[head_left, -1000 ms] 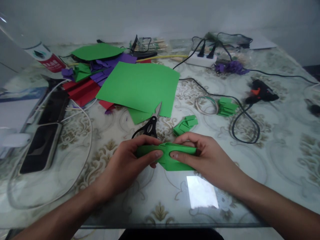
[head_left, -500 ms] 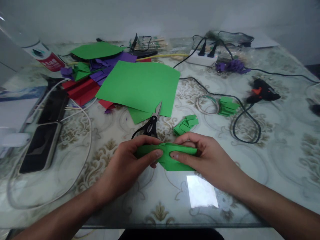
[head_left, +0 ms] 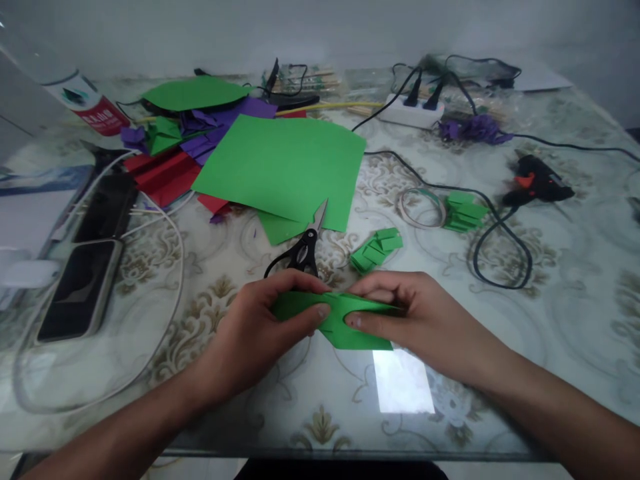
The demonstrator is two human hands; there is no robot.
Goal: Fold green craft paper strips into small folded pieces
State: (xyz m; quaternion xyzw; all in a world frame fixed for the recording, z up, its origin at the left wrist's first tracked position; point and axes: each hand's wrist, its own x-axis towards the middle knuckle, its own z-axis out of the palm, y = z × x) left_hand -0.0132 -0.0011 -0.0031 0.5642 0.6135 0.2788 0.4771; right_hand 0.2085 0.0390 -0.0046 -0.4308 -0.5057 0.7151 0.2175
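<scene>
Two bare hands at a patterned table (head_left: 225, 413). The left hand (head_left: 273, 313), just left of the frame's lower centre, pinches a folded green paper (head_left: 353, 337) between thumb and fingers. The right hand (head_left: 407, 310), right of centre, pinches the same paper nearer its right end, thumb in front and fingers behind. The paper thus lies at the lower centre of the frame, spanning the gap between the two thumbs, its lower edge reaching below them.

Directly above the left hand, the scissors (head_left: 311, 239) point up and to the right, blades over the lower edge of a large green sheet (head_left: 280, 167) in the upper centre. Above the right hand lies a folded green strip (head_left: 377, 250); farther right, a ring (head_left: 425, 225) sits beside a second green piece (head_left: 465, 213). At right, the glue gun (head_left: 543, 180) rests near a looped black cord (head_left: 531, 267). Upper right: power strip (head_left: 410, 113) with two plugs. Upper left: bottle (head_left: 100, 113), with red paper (head_left: 163, 177) below and to its right. Left: phone (head_left: 80, 290), screen dark.
</scene>
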